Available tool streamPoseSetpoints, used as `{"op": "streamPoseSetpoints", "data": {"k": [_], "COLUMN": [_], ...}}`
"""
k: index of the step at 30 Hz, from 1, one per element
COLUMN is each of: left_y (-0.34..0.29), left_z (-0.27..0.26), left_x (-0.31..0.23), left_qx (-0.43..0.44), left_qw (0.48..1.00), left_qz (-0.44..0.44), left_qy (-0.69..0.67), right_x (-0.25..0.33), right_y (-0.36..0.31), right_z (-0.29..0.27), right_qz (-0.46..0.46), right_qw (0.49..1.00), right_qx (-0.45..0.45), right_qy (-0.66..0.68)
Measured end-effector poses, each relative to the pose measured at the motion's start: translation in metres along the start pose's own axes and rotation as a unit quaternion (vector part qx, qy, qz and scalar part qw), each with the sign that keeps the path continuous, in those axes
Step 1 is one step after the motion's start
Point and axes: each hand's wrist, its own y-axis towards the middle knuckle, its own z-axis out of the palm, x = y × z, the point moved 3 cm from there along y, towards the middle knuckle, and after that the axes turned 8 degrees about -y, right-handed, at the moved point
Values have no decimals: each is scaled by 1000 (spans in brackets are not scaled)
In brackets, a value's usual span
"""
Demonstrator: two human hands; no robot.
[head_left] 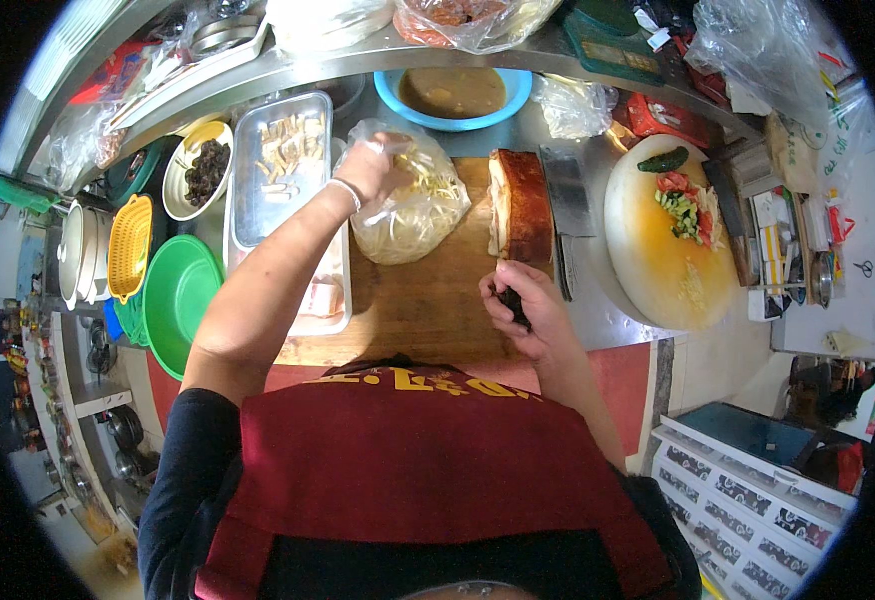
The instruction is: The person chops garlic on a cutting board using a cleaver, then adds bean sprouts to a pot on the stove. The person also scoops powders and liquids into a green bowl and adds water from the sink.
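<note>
Black and lumpy, a small piece (512, 306) sits in the curled right hand (541, 312), near a glossy brown slab (525, 205). On the wooden board (408, 310), a crinkled clear bag (395, 240) meets the left hand (370, 172), its grip unclear. Beyond: a round blue bowl (518, 108).

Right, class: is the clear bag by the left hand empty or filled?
Filled, at least partly: pale, thin sprout-like strands show through the clear bag. The left hand is at its upper left.
</note>
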Motion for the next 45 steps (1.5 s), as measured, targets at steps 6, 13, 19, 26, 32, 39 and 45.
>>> {"op": "streamPoseSetpoints", "data": {"k": [6,13,19,26,32,39,45], "left_y": [13,34,20,24,19,23,23], "left_z": [0,10,16,58,66,45,62], "left_x": [4,17,-12,5,15,12,12], "left_qx": [51,62,105,179,123,96,112], "left_qw": [997,993,985,964,970,979,976], "left_qz": [-53,-87,-41,-78,-87,-131,-84], "left_qy": [36,58,130,182,193,124,165], "right_x": [-2,15,9,9,5,6,5], "right_y": [17,38,45,33,27,19,9], "right_z": [7,26,26,25,25,20,17], "right_qz": [6,-12,13,27,28,14,12], "right_qw": [999,997,997,998,999,999,999], "right_qx": [10,65,70,49,38,47,32], "right_qy": [-37,-32,-20,2,18,-10,-12]}}
